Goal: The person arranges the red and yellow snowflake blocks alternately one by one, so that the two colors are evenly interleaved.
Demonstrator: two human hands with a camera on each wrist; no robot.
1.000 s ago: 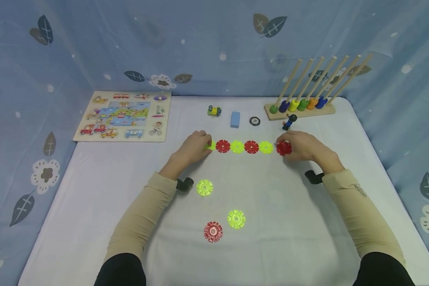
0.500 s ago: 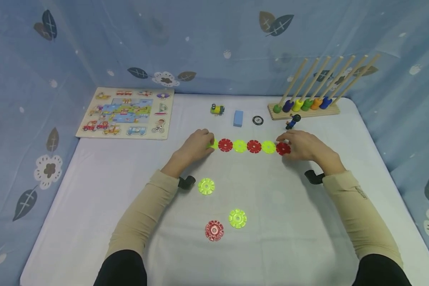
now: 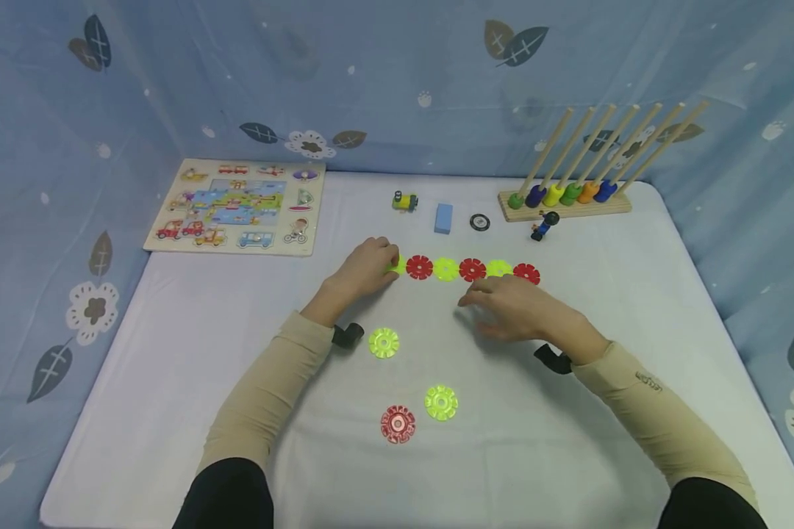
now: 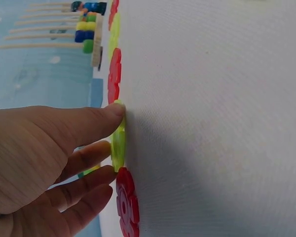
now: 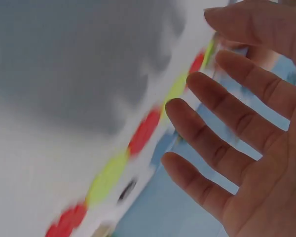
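The left hand [image 3: 362, 267] pinches a yellow disc [image 4: 118, 144] in a row of discs [image 3: 471, 266] running left to right across the desk [image 3: 536, 448], while the empty right hand [image 3: 514, 307], fingers [image 5: 212, 144] spread, hangs just on the row's near side.

Bare left hand [image 3: 364, 270] and right hand [image 3: 512, 305]; beige left sleeve [image 3: 259, 389] and right sleeve [image 3: 658, 415], the latter bearing small dark markings [image 3: 648, 380] near its cuff; black upper coverings [image 3: 228, 494]; curved black wrist pieces [image 3: 348, 336].
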